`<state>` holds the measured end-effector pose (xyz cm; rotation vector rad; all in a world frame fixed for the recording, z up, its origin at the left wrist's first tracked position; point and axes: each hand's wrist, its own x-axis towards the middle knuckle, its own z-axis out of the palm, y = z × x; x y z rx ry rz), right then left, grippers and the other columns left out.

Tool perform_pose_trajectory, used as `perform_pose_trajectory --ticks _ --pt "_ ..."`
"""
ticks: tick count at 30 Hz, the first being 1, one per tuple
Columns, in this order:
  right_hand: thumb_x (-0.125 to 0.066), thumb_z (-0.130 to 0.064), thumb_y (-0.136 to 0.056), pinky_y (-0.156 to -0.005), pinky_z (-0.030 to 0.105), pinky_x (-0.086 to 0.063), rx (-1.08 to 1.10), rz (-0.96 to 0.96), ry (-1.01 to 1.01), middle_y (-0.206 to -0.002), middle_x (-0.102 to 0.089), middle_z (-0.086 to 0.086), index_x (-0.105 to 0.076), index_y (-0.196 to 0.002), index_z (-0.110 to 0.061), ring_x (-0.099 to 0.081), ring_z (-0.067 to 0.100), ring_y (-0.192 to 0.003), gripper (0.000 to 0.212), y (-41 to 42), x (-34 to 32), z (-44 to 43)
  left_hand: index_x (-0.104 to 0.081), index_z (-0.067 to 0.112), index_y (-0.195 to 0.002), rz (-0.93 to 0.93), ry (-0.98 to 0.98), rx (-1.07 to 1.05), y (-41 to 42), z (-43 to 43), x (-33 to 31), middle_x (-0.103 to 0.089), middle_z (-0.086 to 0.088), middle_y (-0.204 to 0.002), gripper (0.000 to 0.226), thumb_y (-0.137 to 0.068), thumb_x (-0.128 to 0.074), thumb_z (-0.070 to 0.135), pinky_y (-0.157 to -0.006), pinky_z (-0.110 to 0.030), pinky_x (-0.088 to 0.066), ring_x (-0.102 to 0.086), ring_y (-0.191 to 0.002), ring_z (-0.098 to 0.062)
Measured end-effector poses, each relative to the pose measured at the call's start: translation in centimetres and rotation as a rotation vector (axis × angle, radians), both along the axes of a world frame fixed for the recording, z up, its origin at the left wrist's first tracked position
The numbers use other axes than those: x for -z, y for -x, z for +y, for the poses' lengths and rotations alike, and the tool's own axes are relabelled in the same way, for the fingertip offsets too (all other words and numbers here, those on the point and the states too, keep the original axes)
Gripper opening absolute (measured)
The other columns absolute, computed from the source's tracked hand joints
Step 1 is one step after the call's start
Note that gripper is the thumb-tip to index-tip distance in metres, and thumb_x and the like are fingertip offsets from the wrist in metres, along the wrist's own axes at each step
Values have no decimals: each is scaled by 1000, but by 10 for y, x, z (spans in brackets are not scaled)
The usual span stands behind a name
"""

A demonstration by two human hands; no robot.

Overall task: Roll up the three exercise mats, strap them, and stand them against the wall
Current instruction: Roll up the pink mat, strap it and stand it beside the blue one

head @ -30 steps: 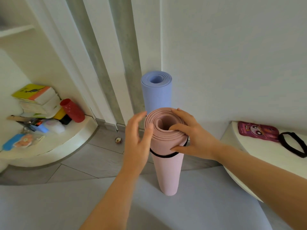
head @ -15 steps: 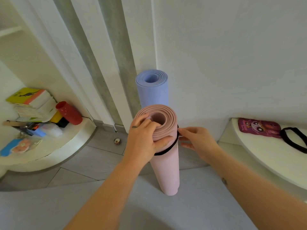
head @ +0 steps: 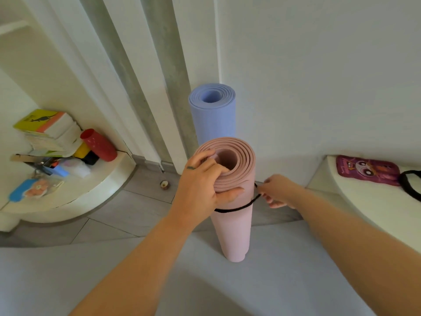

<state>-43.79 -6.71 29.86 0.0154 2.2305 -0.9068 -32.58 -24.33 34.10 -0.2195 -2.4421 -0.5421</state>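
Strapping the upright pink mat [head: 232,231]

The left hand [head: 198,192] curls over its top rim, fingers in the core; beside it the right hand [head: 276,190] pinches the black strap [head: 239,207]. Likely light, springy foam: hold the rim. Beyond the hands, the blue mat [head: 213,119] stands by the wall [head: 319,87].

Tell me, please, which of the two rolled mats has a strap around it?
The pink mat, gripped at its top by the left hand: a black strap circles it, pinched by the right hand. The blue mat behind shows none.
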Motion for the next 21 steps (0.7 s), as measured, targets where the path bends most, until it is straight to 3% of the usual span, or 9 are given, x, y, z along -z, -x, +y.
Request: perform_pose_trajectory --ticks 4,8,10,12,16,21 --pt "-56 -16 -92 -54 25 -50 98 -69 33 -74 -58 8 -55 -75 -6 -53 17 -65 20 -11 56 -9 -68 6 -80 0 -37 2 -9 -6 1 -69 -3 -87 49 -71 -62 54 -95 -24 -37 -44 -118 -20" --pt "-55 -12 -91 -45 21 -47 59 -40 -8 -77 -55 15 -53 -72 -1 -57 24 -69 22 -19 84 -21 -68 3 -81 -32 -79 -20 -12 -21 3 -69 -6 -87 50 -71 -63 52 -97 -17 -33 -43 -120 -19" --pt "-50 -9 -92 -42 22 -43 18 11 -60 -68 -48 13 -46 -65 -5 -57 27 -66 27 -25 92 -21 -68 4 -82 -47 -87 -19 -10 -20 3 -70 -6 -89 50 -71 -63 52 -96 -21 -35 -42 -120 -18" --pt "-47 -9 -93 -43 25 -43 49 2 -39 -71 -48 13 -46 -71 -3 -55 28 -65 23 -27 100 -18 -68 5 -83 -57 -92 -14 -7 -16 3 -70 -5 -91 50 -71 -63 53 -95 -27 -39 -42 -121 -17" --pt "-50 -13 -94 -57 28 -50 270 -89 215 -77 -51 12 -53 -82 -2 -46 17 -62 17 -31 96 -11 -68 6 -82 -54 -88 -37 1 -10 1 -70 -5 -92 49 -70 -61 54 -94 -24 -36 -42 -118 -17" --pt "-62 -31 -91 -65 30 -49 600 -246 559 -85 -62 6 -65 -95 -6 -49 18 -68 26 -49 70 -2 -68 8 -81 -71 -48 -76 16 -1 -4 -70 -4 -88 52 -70 -57 57 -90 -23 -35 -51 -115 -26"
